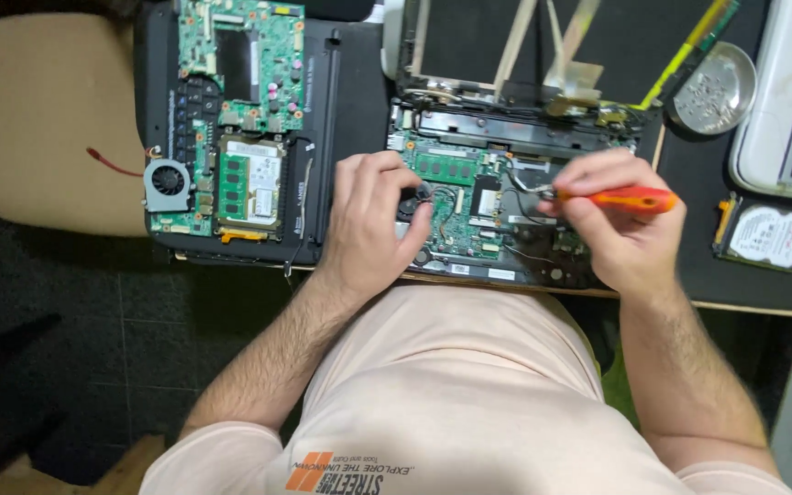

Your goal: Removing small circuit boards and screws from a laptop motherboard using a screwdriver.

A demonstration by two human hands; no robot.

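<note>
Green board with fan, far left on black surface. Left hand curled, fingertips pressing open laptop at centre. Right hand pinching orange screwdriver over its board. Laptop likely stiff, fragile; hold by case edges. Screw dish, drive at right.

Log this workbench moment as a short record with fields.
Left hand: left hand rests on the open laptop, fingertips by its small fan
Right hand: right hand grips an orange-handled screwdriver, tip over the board
Left of it: a second opened laptop base with green circuit boards and a round fan
Right side: hard drive, round metal dish
</note>
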